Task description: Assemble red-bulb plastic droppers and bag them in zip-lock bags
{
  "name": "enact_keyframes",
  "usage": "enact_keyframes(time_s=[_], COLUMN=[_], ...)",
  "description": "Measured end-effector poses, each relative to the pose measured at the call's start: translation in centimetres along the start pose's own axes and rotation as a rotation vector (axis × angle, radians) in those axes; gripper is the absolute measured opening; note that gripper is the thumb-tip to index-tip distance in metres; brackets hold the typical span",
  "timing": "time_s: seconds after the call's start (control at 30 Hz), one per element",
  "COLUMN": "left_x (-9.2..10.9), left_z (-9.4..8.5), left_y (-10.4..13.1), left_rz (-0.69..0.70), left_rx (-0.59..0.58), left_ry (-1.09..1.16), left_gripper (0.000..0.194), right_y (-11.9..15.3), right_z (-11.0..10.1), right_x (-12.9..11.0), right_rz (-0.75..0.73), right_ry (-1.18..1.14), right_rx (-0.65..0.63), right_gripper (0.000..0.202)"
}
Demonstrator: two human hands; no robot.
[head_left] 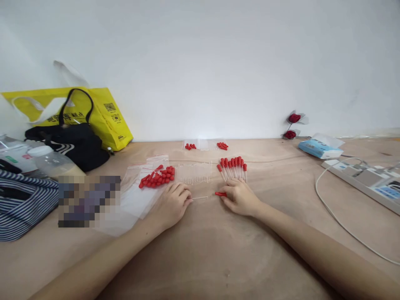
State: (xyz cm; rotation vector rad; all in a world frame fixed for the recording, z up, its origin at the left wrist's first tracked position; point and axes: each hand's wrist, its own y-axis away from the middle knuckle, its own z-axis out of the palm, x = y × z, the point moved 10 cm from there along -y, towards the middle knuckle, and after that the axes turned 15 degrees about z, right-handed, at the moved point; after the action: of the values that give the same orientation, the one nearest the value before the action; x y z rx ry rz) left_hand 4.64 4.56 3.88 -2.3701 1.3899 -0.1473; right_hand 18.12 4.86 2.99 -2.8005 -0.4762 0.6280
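- Worktop, pale brown, wood-look surface: carries all items below.
- Bags, clear flat plastic: at the left, beside the left hand.
- Left hand: grip together, finger and thumb clamped on one end of a tube.
- Right hand: grip together, clamped on a red bulb.
- Red-capped clear droppers: fanned just beyond the right hand.
- Bare clear tubes: laid in a row between heap and droppers.
- Heap of red bulbs: on the bags.
- Thin, pale, straight tube: between the hands, pointing right; probably light, stiff, slippery, perhaps fragile; best held near its end.
- Small red elongated bulb: apart from the tube; likely light, soft, rubbery; best pinched by its sides.
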Motion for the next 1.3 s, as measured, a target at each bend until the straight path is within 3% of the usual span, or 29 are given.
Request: enact_keyframes(time_s=[0.2,0.57,0.7,1.0,1.13,1.3], left_x=[0.5,0.0,-0.2,0.4,0.9,1.2], left_z=[0.3,1.7,1.8,1.1,0.6,0.1], left_y=[-1.0,-1.6,-1.3,-1.3,-1.4,-1.4], left_rz=[-0.035,-0.155,-0.165,-0.140,-0.097,-0.066], left_rx=[-0.005,0.070,0.058,0.135,0.192,0.238], left_ry=[0.085,0.149,0.175,0.125,0.083,0.094], left_gripper=[0.010,0.017,0.012,0.008,0.010,0.014], right_y=[0.3,-2.4,-2.2,0.1,0.3,0.3], right_z=[0.5,1.9,1.9,0.9,1.2,0.9], right_x=[1.8,2.9,2.6,-0.4,-1.3,-1.6], right_rz=[0.082,0.168,0.160,-0.054,-0.064,-0.049], right_ry=[-0.226,-0.451,-0.504,-0.243,-0.136,-0.188], right_rx=[-0.150,-0.079,-0.075,0.027,0.053,0.075], right_gripper=[0.003,0.004,0.004,0.015,0.017,0.014])
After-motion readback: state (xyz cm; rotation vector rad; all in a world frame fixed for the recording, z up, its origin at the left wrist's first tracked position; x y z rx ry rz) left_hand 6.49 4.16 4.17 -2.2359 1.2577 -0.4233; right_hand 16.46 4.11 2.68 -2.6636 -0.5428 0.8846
